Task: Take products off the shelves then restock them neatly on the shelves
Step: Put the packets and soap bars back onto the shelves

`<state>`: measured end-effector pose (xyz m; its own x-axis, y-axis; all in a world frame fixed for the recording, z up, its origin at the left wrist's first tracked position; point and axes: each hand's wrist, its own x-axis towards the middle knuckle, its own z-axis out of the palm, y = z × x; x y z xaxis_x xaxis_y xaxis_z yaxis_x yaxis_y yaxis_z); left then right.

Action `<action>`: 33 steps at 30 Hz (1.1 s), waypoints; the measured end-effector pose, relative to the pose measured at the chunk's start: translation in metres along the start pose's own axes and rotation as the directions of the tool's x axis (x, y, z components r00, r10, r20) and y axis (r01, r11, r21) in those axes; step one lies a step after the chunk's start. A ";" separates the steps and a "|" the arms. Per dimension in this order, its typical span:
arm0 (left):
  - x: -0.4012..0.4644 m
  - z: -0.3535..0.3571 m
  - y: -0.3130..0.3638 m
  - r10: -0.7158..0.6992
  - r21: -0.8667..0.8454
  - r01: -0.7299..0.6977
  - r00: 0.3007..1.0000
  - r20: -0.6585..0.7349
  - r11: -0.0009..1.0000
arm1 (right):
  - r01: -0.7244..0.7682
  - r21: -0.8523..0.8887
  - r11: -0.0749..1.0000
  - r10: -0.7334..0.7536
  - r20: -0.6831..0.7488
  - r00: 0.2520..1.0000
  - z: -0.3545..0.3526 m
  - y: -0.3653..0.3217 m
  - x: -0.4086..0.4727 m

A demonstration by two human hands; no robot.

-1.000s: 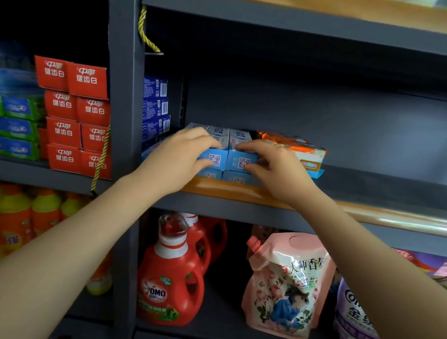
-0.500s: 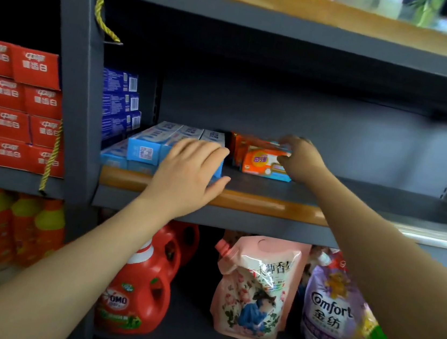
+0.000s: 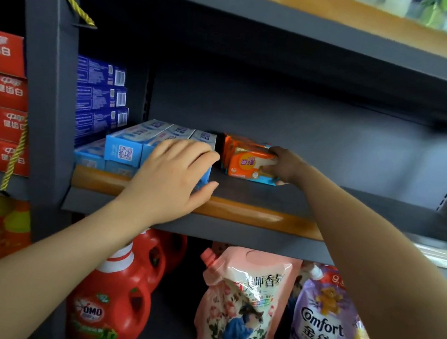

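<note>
While gripped, orange soap pack, blue-edged

One view only — a wide-angle camera worn on the person's head, facing forward and slightly down into a dark grey metal shelf with an orange front strip. It sits close, within arm's reach: both forearms enter from the bottom corners and stretch toward that shelf. Straight lines bow near the edges. Above the shelf the next board's underside shows — below it, a lower tier of goods.
</note>
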<state>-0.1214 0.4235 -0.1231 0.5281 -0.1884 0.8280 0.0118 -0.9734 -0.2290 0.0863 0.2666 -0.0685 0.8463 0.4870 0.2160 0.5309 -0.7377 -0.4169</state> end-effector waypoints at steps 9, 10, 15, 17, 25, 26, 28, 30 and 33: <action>-0.002 -0.001 0.000 -0.002 -0.009 0.002 1.000 0.017 1.000 | 0.028 -0.039 0.999 -0.031 -0.060 0.998 -0.001 -0.010 -0.009; -0.002 -0.002 0.000 -0.002 -0.010 0.002 1.000 0.022 1.000 | 0.018 -0.051 0.999 -0.024 -0.107 0.994 -0.006 -0.013 -0.015; -0.004 -0.005 0.002 0.027 -0.017 -0.027 1.000 -0.011 0.999 | 0.255 0.028 0.967 -0.223 -0.401 0.888 -0.024 -0.026 -0.093; -0.008 -0.005 0.004 0.091 0.015 -0.090 0.993 -0.074 0.996 | 0.394 -0.043 0.918 -0.367 -0.467 0.805 -0.017 -0.024 -0.141; -0.106 0.007 0.103 0.341 -0.346 -0.329 0.940 -0.026 0.879 | 0.408 -0.164 0.898 -0.422 -0.065 0.904 0.057 0.063 -0.284; -0.127 0.012 0.117 0.393 -0.405 -0.342 0.918 0.048 0.848 | 0.377 -0.167 0.911 -0.377 0.036 0.926 0.070 0.078 -0.298; -0.168 0.019 0.139 0.465 -0.495 -0.329 0.866 0.181 0.805 | 0.325 -0.147 0.934 -0.284 0.243 0.927 0.093 0.099 -0.324; -0.200 0.019 0.158 0.506 -0.569 -0.273 0.809 0.301 0.776 | 0.329 -0.143 0.933 -0.243 0.422 0.873 0.115 0.112 -0.348; -0.230 0.015 0.176 0.525 -0.636 -0.189 0.755 0.393 0.748 | 0.408 -0.110 0.906 -0.243 0.654 0.717 0.140 0.113 -0.374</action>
<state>-0.2279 0.2972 -0.3614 0.7387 -0.6016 0.3039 -0.6308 -0.7759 -0.0027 -0.1762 0.0667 -0.3205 0.4488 0.8340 -0.3209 0.8314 -0.5214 -0.1922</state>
